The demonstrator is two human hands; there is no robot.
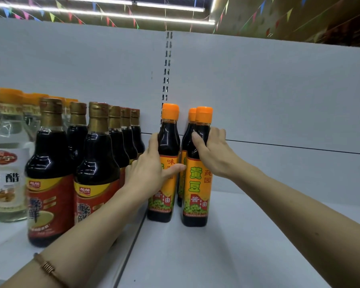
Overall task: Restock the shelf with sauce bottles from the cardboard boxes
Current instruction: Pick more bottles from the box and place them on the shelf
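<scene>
Three dark sauce bottles with orange caps and orange labels stand on the white shelf (pixel 247 235). My left hand (pixel 148 169) grips the left bottle (pixel 168 142) around its body, thumb across the label. My right hand (pixel 214 154) grips the front right bottle (pixel 197 183) at its shoulder. A third bottle (pixel 185 140) stands just behind that one, mostly hidden. All of them are upright, near the shelf's back panel. No cardboard box is in view.
To the left stand rows of dark bottles with gold caps and red labels (pixel 50 173), close to my left forearm. Clear vinegar bottles (pixel 8 163) sit at the far left. The shelf to the right of the orange-capped bottles is bare white.
</scene>
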